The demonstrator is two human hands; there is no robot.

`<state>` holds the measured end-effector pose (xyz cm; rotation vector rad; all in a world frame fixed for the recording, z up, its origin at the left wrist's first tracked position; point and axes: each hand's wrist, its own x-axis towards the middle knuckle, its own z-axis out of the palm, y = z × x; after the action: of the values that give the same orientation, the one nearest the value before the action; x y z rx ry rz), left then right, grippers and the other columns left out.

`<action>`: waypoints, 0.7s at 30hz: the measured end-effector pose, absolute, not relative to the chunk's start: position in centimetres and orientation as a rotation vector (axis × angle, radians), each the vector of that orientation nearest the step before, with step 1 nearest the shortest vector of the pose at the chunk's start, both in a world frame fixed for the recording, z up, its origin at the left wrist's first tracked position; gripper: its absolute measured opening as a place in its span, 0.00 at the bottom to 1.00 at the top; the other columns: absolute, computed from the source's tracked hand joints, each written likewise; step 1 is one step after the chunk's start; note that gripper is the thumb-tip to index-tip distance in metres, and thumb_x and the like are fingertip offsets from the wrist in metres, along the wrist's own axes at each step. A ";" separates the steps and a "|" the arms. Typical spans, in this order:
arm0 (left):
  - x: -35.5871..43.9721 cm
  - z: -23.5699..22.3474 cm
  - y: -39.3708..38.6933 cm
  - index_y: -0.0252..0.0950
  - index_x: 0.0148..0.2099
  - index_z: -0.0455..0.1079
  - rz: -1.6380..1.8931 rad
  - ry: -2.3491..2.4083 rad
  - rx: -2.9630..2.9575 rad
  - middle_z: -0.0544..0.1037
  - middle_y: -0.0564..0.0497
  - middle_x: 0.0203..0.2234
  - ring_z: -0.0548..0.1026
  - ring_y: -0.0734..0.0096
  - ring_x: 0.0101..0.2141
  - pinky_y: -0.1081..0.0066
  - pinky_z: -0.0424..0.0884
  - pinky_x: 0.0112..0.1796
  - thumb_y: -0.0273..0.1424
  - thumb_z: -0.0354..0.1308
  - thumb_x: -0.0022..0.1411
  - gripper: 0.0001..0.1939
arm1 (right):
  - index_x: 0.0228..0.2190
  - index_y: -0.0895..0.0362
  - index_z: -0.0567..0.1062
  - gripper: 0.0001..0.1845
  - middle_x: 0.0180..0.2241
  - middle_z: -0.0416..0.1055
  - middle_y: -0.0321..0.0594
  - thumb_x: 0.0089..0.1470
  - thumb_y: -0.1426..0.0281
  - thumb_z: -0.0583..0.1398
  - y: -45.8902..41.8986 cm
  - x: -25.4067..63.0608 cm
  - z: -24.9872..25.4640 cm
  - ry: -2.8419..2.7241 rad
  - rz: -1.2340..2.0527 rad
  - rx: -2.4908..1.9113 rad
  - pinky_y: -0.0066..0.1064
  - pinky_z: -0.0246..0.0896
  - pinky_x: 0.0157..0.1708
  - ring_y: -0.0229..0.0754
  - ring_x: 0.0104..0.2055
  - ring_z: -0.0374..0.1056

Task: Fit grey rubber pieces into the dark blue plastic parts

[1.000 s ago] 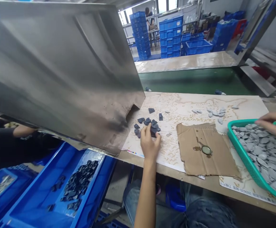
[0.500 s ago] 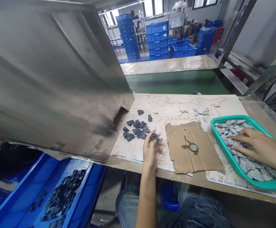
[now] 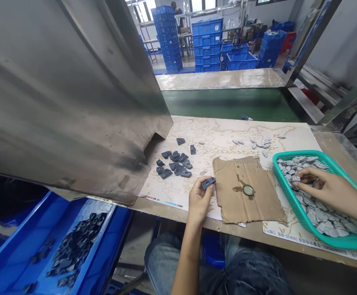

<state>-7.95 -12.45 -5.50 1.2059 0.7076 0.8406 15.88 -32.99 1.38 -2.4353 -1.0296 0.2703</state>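
My left hand [image 3: 199, 200] is closed on a dark plastic part [image 3: 208, 183], held between thumb and fingers just left of a piece of cardboard [image 3: 236, 209]. Over the green basket [image 3: 301, 211], my right hand [image 3: 322, 182] pinches a small light-grey piece [image 3: 295, 179]. Many similar grey pieces [image 3: 326, 217] fill that basket. A bottle cap [image 3: 248, 190] with liquid in it lies on the cardboard, wet spots around it. Left of my left hand, several dark plastic parts [image 3: 175, 164] are scattered on the printed map sheet [image 3: 218, 135].
A large metal panel [image 3: 73, 98] rises on the left. Below it, a blue bin [image 3: 96, 246] holds many dark parts. A green conveyor belt [image 3: 227, 102] runs behind the table. Loose grey pieces [image 3: 260, 144] lie at the sheet's back right. A person [image 3: 180, 24] is by stacked blue crates [image 3: 207, 45].
My left hand has shifted right with the dark part, now turned lengthwise, toward the cardboard. My right hand's fingers have come together on a grey piece and lifted slightly. The view has shifted slightly.
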 end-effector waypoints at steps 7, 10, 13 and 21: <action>-8.1 -5.7 -12.5 0.35 0.38 0.72 0.793 0.676 1.267 0.78 0.49 0.33 0.77 0.69 0.36 0.71 0.72 0.40 0.35 0.64 0.50 0.13 | 0.29 0.55 0.69 0.42 0.26 0.71 0.44 0.28 0.31 0.59 -28.6 15.4 5.5 -0.959 0.503 -2.229 0.34 0.65 0.24 0.42 0.27 0.68; -8.2 -5.7 -12.7 0.35 0.38 0.73 0.786 0.676 1.303 0.79 0.49 0.34 0.77 0.70 0.36 0.73 0.71 0.39 0.33 0.63 0.51 0.11 | 0.34 0.58 0.70 0.35 0.21 0.64 0.36 0.37 0.40 0.62 -24.3 17.2 6.7 -0.996 0.566 -2.153 0.29 0.55 0.20 0.35 0.22 0.59; -8.2 -5.6 -12.7 0.35 0.39 0.74 0.790 0.680 1.336 0.80 0.49 0.33 0.76 0.72 0.35 0.75 0.71 0.37 0.33 0.63 0.52 0.11 | 0.38 0.62 0.71 0.22 0.22 0.61 0.35 0.50 0.55 0.57 -20.3 18.8 6.7 -1.030 0.557 -2.120 0.27 0.51 0.22 0.32 0.22 0.55; -7.9 -6.0 -12.1 0.34 0.38 0.74 0.842 0.643 1.215 0.77 0.50 0.30 0.74 0.75 0.28 0.77 0.71 0.28 0.40 0.67 0.50 0.16 | 0.37 0.57 0.78 0.18 0.31 0.75 0.42 0.51 0.58 0.58 -19.8 12.6 4.8 -1.747 0.921 -1.812 0.31 0.60 0.29 0.40 0.31 0.69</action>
<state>-7.93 -12.06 -5.99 1.2146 0.6428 0.8422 12.60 -19.83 4.77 -1.8120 -1.7469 0.9210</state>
